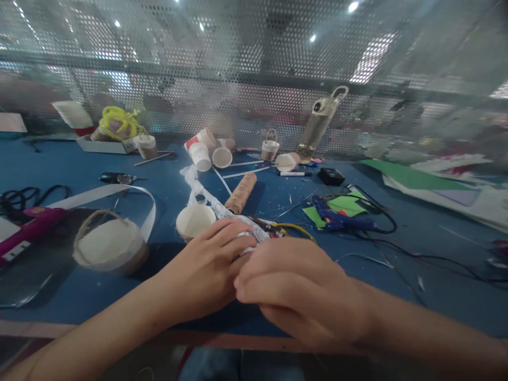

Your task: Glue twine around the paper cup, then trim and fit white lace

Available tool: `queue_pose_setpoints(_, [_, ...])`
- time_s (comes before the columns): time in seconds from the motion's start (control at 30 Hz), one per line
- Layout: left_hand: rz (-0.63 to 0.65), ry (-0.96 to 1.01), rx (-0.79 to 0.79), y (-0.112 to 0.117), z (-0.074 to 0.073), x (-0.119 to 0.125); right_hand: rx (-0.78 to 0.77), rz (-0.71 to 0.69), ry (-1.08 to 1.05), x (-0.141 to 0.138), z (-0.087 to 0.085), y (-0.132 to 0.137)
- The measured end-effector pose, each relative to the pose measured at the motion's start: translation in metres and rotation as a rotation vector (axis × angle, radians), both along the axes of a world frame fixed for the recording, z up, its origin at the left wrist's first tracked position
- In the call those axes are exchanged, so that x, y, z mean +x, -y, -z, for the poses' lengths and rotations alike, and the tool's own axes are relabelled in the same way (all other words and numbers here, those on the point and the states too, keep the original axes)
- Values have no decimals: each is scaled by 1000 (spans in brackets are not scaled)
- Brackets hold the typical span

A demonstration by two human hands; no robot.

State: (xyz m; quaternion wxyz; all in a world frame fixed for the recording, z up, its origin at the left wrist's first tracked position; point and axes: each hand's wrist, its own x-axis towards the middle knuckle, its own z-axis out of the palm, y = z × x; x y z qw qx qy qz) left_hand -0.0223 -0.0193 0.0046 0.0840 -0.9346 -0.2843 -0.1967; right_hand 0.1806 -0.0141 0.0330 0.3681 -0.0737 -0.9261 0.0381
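My left hand (210, 262) and my right hand (297, 286) meet over the near part of the table, fingers curled and touching. A white lace ribbon (216, 203) runs down to them from the upper left, and patterned white shows between my left fingers. My right hand is pinched shut; what its fingertips hold is hidden. Just beyond my left hand stands a cream cup (195, 219). A roll of brown twine (242, 193) lies past the fingers. Partly covered by my right hand are yellow-handled pliers (296, 227).
At left are a small twine-handled basket (115, 243), a magenta glue gun (34, 230) and dark scissors (119, 178). A blue glue gun (337, 217) with its cable lies right on green paper (315, 216). Paper cups (200, 156) and a bottle (317, 127) stand by the mesh wall.
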Motion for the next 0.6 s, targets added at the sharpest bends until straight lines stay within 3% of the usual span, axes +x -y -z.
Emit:
queue_pose_setpoints(0.17, [36, -14, -17, -3, -4, 11, 101, -35, 17, 11, 22, 10])
queue_pose_setpoints(0.6, [64, -6, -57, -6, 1, 11, 178, 4, 64, 11, 22, 5])
